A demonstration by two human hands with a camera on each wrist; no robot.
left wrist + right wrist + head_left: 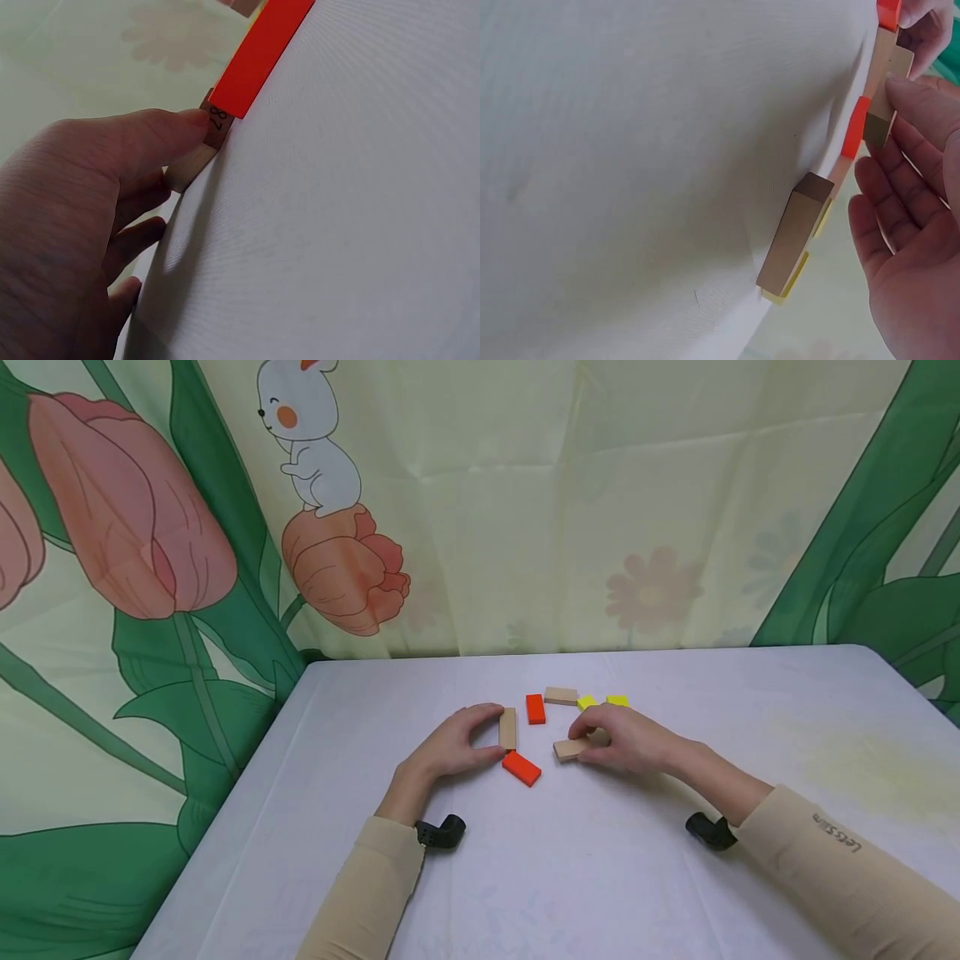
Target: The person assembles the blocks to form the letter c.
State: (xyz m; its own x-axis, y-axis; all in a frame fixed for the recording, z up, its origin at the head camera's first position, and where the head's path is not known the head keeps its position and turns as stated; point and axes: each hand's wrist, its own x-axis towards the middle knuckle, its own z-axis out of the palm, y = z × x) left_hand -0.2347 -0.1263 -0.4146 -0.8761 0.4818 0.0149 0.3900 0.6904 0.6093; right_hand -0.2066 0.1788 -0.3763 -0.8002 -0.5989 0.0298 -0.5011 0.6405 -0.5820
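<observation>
Blocks are lying straight on the white-clothed table (pixel 570 877), in a loose ring btwn the person's two hands. L hand (pixel 450 747) grips a plain block (pixel 507 728), thumb at its near end, index at the far one; the block sits just beyond the palm, btwn those tips, lengthwise away from the person. Its end has black digits, 28 or so. Nr red block (pixel 522 768) lies angled at that near end; can't tell if they touch.

R hand (pixel 626 739) pinches a 2nd plain block (pixel 567 749) btwn thumb & fingers, sticking out twd the L hand. Can't tell if it's off the cloth. A 3rd plain block (pixel 791 240) is by the R hand, nr the yellows.

Far side: far red block (pixel 536 709) beside a 4th plain block (pixel 561 695), then a yellow block (pixel 585 702) & another yellow block (pixel 618 700), both partly hidden behind the R hand. Black wrist cam on each arm, beige sleeves. Tulip-print curtain (pixel 487 527) w/ a white rabbit behind.
</observation>
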